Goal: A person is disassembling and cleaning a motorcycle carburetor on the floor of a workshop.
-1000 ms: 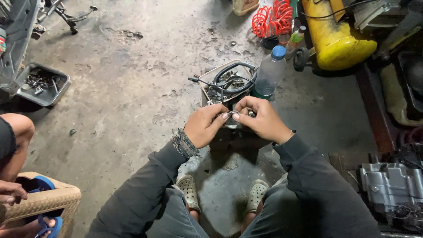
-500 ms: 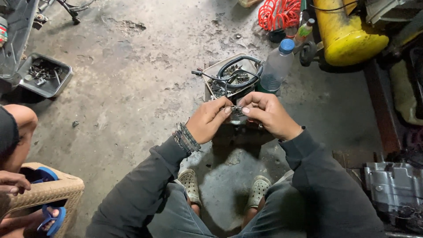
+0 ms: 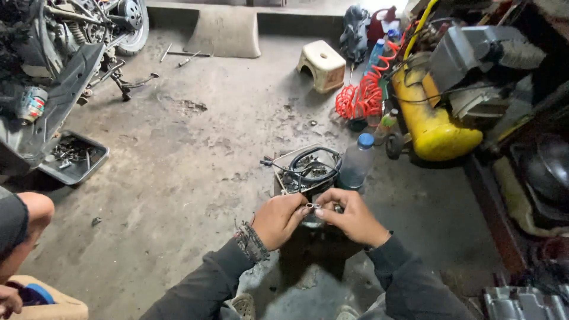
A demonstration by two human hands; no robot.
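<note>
Low in the centre of the frame: left hand (image 3: 278,220) and right hand (image 3: 352,216) brought together, fingertips meeting on a small metal part (image 3: 312,207). Fingers (image 3: 299,204) of the left pinched shut on one side of the part, fingers (image 3: 326,211) of the right closed on the other, probably so that each hand steadies it against the other. Too small and too covered to tell what kind of part. Held up off the floor, close to the body and directly over a dark, oily patch of concrete floor (image 3: 178,178).

Just above the hands, a shallow tray (image 3: 284,181) crammed with small hardware, a black cable (image 3: 314,160) coiled on top; set within easy reach, apparently as the store for loose pieces. Just right of the tray, a clear plastic bottle with a blue cap (image 3: 357,163), upright.

Further right, a yellow air compressor tank (image 3: 435,124) with a red coiled hose (image 3: 361,98) piled beside it. A small pale stool (image 3: 322,64) in the upper centre. Upper left, part of a motorcycle (image 3: 53,71) on its stand, with a second tray of bolts (image 3: 74,157) on the floor beneath, likely placed there to catch what comes off it. Lower left edge, another person's knee (image 3: 32,210), well apart from the two working hands.
</note>
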